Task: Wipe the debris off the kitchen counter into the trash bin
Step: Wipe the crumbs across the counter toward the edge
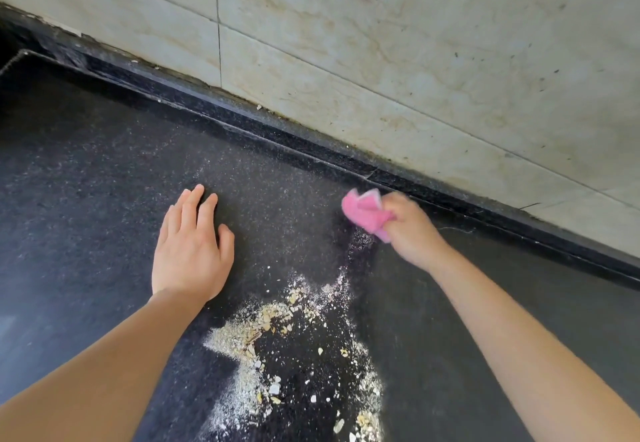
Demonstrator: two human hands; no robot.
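On my feed the left hand [192, 251] lies flat, palm down, on the dark speckled worktop [86, 181]. Its fingers are straight & close together, thumb a bit out, holding nothing. The right hand [412, 230] is further right, nearer the back edge, w/ fingers curled round a crumpled pink cloth [365, 211] that sticks out on the left of the fist. That hand & the cloth are slightly blurred, so I can't tell if the cloth touches the worktop or sits just above it.

The debris [277, 320] lies btwn the two forearms, closer to the camera than both hands. It is pale crumbs, flakes & fine whitish powder in a loose heap. A thin trail of powder runs up toward the cloth, and more bits are scattered down to the bottom edge of view. A faint dusty haze covers the worktop btwn the hands.

Along the back runs a low black ledge [277, 129], speckled like the worktop, w/ a few crumbs on it. Above it is a wall of cream marbled tiles [381, 43] w/ dark specks & brownish stains.
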